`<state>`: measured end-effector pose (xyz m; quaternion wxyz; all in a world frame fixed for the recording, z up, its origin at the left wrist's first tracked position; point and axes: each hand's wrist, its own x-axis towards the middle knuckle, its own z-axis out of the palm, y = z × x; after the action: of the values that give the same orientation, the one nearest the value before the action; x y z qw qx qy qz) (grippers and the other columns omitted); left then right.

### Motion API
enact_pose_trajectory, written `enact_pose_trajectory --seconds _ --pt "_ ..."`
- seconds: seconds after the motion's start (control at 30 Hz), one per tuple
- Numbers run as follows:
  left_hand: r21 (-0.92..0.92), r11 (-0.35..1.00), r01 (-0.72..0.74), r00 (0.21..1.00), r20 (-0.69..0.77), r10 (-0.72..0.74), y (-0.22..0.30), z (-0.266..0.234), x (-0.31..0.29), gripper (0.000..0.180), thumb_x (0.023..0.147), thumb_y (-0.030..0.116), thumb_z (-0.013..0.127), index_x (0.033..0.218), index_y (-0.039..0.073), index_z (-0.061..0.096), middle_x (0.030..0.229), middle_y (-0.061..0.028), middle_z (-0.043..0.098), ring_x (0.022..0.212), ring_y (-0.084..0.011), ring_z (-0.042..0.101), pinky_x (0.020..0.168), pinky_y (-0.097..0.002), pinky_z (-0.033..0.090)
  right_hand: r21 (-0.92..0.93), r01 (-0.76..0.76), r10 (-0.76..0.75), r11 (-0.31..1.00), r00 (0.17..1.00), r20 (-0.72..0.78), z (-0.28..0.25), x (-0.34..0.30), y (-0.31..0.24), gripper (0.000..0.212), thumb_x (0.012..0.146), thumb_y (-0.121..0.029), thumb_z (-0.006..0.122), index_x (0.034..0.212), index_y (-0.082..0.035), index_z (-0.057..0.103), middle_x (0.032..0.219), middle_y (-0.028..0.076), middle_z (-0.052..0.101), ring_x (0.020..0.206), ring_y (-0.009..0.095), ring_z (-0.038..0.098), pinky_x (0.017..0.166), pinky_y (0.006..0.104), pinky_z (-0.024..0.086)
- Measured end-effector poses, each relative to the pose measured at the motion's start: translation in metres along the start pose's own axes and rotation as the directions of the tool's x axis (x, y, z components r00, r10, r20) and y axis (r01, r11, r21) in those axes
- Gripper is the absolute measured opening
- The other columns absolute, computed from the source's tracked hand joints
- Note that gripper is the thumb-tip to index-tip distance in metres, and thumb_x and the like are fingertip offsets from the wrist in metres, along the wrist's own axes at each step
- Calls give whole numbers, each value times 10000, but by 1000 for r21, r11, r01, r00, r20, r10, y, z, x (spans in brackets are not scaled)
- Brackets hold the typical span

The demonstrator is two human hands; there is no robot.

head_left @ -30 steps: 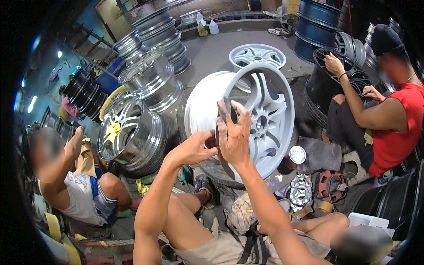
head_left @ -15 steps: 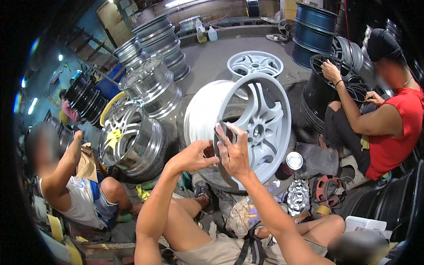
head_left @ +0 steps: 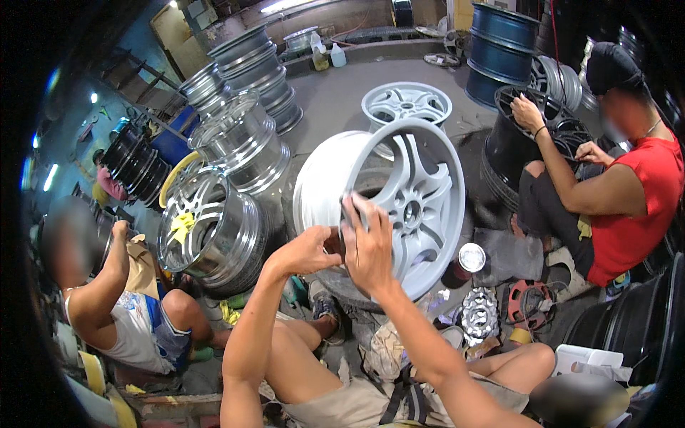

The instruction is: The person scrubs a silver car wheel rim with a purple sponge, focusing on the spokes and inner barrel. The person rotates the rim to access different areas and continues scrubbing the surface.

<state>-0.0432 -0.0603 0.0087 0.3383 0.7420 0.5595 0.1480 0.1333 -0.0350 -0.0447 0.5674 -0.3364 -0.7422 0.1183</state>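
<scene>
Wkshp floor [head_left: 335,93] bears a silver rim stack [head_left: 260,78] at 11 o'clock, a blue one [head_left: 501,60] at 1. Grey rim [head_left: 424,201] stands tilted mid-view, long axis approx 12–6, at 2 o'clock from R hand [head_left: 369,241], the nearer one, overlapping rim's L edge. R fingers bent, close tog.; dark strip [head_left: 349,212] there poss. pinched, can't tell. L hand [head_left: 308,251] at R's 9, thumb apart from fingers.
</scene>
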Motion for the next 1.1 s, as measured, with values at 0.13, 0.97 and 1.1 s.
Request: enact_pose_trajectory --seconds 0.13,0.97,1.1 --pt "-147 989 2 1000 -13 -4 -3 6 4 237 845 61 714 1029 -76 658 849 -106 724 794 -145 661 746 -348 558 -10 -10 10 1000 999 -33 3 0 1 438 1015 -130 537 1419 16 621 1403 177 585 1250 374 518 1102 480 384" --pt "-169 984 53 999 14 -51 11 4 -2 279 824 43 711 1060 -95 654 880 -112 721 836 -145 631 783 -347 554 -45 83 -82 996 996 29 -11 -11 0 451 988 -182 598 1424 -71 640 1434 76 622 1218 315 517 1013 439 404" --pt "-283 956 76 997 9 -76 6 2 2 270 843 17 700 1089 -88 662 971 -102 735 881 -157 670 829 -348 578 -100 86 -84 991 996 24 -12 16 5 432 978 -180 623 1395 -81 669 1439 54 631 1206 289 534 1006 416 411"
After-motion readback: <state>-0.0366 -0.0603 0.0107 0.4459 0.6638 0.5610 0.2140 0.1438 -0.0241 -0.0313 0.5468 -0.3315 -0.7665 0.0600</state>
